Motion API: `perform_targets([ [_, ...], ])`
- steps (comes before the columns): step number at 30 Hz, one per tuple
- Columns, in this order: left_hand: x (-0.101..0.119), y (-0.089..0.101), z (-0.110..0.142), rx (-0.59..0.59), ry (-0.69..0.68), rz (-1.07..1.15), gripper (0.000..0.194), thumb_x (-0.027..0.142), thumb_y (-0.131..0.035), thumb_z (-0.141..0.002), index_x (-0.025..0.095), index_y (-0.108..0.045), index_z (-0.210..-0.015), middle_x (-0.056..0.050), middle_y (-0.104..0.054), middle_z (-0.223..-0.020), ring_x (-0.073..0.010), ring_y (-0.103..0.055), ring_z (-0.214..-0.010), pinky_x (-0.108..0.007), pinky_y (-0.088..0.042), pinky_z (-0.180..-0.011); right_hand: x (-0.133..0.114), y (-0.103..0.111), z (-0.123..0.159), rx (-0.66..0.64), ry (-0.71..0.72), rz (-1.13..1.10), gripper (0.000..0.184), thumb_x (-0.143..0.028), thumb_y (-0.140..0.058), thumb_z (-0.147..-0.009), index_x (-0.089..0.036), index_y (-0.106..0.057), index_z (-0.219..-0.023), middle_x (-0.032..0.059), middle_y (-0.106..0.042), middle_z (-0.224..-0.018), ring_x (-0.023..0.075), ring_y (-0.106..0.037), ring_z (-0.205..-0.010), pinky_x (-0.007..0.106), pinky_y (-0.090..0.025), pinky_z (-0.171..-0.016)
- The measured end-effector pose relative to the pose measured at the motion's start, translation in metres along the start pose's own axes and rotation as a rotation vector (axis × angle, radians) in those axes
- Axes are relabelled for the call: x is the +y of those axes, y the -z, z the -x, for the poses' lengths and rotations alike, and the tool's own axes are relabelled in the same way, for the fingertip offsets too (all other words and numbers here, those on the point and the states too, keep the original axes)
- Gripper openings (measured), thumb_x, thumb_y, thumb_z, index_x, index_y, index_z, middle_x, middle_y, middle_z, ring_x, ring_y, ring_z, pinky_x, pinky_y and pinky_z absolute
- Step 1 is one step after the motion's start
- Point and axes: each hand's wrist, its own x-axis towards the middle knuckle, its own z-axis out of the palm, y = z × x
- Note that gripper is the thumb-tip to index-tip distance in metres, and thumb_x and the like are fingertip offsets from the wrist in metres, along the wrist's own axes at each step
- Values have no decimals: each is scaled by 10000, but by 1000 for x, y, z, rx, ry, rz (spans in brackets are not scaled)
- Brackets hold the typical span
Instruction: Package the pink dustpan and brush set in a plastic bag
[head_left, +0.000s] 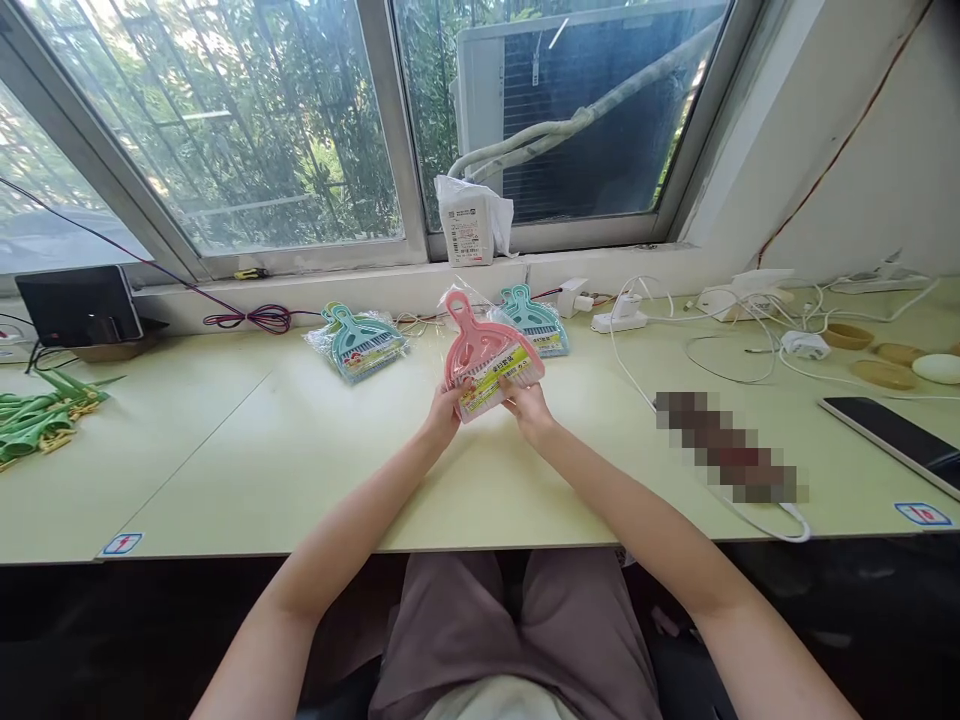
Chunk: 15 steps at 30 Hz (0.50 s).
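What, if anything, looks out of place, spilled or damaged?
White cables at the back right sprawl untidily in loose loops, and a pixelated patch oddly hides something nearer the front. I see no spill; the pink dustpan set in the left hand and right hand looks undamaged.

Fingers (517, 395) hide pink dustpan set (487, 348) lower corners; 4 o'clock: pixelated thing (731, 455) on counter (262, 480), can't ID; 3 o'clock: phone (900, 435) cut by right edge; 9 o'clock: green bundle (49, 412) cut by left edge; 12 o'clock: white box (470, 230) too small to read
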Motion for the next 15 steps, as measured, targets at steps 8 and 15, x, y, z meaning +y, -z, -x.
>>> perform_targets([
  [8, 12, 11, -6, 28, 9, -43, 448, 303, -759, -678, 181, -672, -1100, -85, -724, -1098, -335, -622, -1147, -485, -462, -1042, -14, 2, -3, -94, -14, 99, 349, -111, -876, -516, -157, -672, -796, 50, -733, -863, 213, -688, -794, 411, -612, -794],
  [15, 24, 7, -4, -87, 2, -120, 497, 356, -739, -719, 182, -662, -1178, -99, -705, -1154, -352, -617, -1150, -501, -467, -1021, -12, 2, 0, -33, -34, 21, 296, -104, -859, -540, -169, -669, -757, 38, -736, -848, 204, -693, -794, 393, -623, -809],
])
